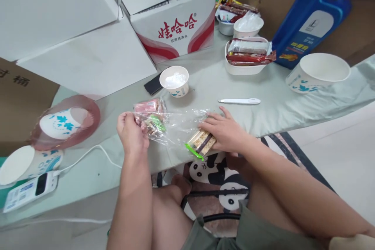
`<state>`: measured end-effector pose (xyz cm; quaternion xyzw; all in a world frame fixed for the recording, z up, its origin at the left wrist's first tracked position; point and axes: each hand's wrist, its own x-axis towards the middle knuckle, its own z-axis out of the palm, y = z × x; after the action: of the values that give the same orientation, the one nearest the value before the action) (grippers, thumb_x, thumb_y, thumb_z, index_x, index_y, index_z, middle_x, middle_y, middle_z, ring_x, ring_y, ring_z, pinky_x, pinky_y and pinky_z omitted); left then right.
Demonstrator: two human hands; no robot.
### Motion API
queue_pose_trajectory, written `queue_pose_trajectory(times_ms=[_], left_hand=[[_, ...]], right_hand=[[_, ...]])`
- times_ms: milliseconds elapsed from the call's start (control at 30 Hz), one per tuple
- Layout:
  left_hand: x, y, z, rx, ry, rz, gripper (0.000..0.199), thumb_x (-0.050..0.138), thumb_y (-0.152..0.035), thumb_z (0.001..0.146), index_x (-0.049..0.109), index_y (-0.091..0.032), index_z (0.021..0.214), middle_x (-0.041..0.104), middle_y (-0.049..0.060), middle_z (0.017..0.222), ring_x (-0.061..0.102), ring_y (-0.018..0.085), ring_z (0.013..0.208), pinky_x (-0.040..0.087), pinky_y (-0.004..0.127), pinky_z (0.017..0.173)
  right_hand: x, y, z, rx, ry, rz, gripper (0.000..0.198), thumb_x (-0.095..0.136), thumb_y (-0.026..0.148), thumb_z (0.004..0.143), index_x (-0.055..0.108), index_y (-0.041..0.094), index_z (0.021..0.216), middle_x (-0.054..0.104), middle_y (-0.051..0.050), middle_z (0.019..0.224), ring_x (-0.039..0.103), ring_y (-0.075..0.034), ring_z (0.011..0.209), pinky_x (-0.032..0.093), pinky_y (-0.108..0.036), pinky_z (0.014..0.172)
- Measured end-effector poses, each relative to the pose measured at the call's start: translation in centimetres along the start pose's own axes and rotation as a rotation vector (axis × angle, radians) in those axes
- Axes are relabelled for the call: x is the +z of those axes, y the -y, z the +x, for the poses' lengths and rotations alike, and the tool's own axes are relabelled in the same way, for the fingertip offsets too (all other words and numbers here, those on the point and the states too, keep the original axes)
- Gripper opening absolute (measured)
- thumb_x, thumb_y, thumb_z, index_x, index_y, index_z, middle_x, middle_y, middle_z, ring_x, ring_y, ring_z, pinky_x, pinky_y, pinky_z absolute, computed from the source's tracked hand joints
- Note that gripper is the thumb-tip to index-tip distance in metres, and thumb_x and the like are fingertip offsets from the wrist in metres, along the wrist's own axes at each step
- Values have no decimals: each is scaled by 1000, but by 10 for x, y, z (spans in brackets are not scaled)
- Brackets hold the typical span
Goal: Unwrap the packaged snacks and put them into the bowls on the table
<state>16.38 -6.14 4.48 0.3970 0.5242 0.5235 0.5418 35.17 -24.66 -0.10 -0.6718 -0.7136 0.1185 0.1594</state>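
Observation:
My left hand (133, 131) is closed on the gathered edge of a clear plastic bag (175, 123) stretched between my hands. A pink packet (148, 106) and a green-trimmed packet (158, 123) lie under or inside the bag by my left hand; I cannot tell which. My right hand (221, 131) grips a pack of sandwich crackers (199, 142) with a dark filling and a bright green end, near the table's front edge. Its fingers also touch the bag's right side. Behind the hands stands a paper cup (179, 90) with white bits in it.
A white utility knife (239, 101) lies right of the cup. A dark flat object (152, 84) is partly behind the cup. Farther back are a tub of wrapped bars (249, 69), a blue jug (304, 27) and a paper bucket (307, 82). Boxes (178, 27) line the back; a scale-like device (32, 191) sits left.

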Motion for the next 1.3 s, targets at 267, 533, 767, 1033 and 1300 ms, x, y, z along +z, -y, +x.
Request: queue_pose_trajectory(times_ms=[267, 533, 767, 1033, 1300], left_hand=[[4, 1, -1, -2, -10, 25, 18, 56, -16, 84, 40, -23, 79, 36, -10, 56, 28, 4, 38, 11, 22, 40], [1, -4, 2, -16, 4, 34, 20, 54, -14, 91, 40, -22, 79, 37, -9, 55, 30, 4, 39, 14, 19, 39], [4, 5, -3, -47, 232, 168, 22, 67, -24, 83, 49, -21, 71, 42, -8, 49, 29, 5, 34, 15, 19, 33], [6, 18, -11, -22, 417, 255, 20, 72, -29, 79, 53, -22, 75, 47, -7, 53, 37, 7, 39, 24, 17, 35], [6, 11, -13, -57, 471, 323, 19, 71, -33, 76, 58, -20, 80, 52, -6, 59, 34, 5, 38, 20, 17, 36]], right_hand=[[-4, -17, -5, 18, -59, 184, 43, 69, 24, 76, 64, 22, 119, 67, -11, 120, 57, -30, 124, 28, -60, 117], [-10, -34, -5, 327, -345, 906, 51, 69, 48, 77, 58, 24, 121, 69, -9, 116, 65, -30, 108, 53, -47, 91], [-8, -37, 11, 551, -579, 1623, 52, 57, 62, 81, 58, 23, 115, 75, -10, 102, 72, -30, 108, 56, -49, 99], [-15, -28, 11, 655, -616, 1787, 52, 82, 41, 65, 61, 26, 110, 73, -2, 100, 72, -21, 93, 56, -45, 102], [-33, -16, -9, 441, -436, 1860, 51, 69, 47, 72, 59, 27, 117, 69, -4, 99, 66, -21, 79, 60, -56, 87]])
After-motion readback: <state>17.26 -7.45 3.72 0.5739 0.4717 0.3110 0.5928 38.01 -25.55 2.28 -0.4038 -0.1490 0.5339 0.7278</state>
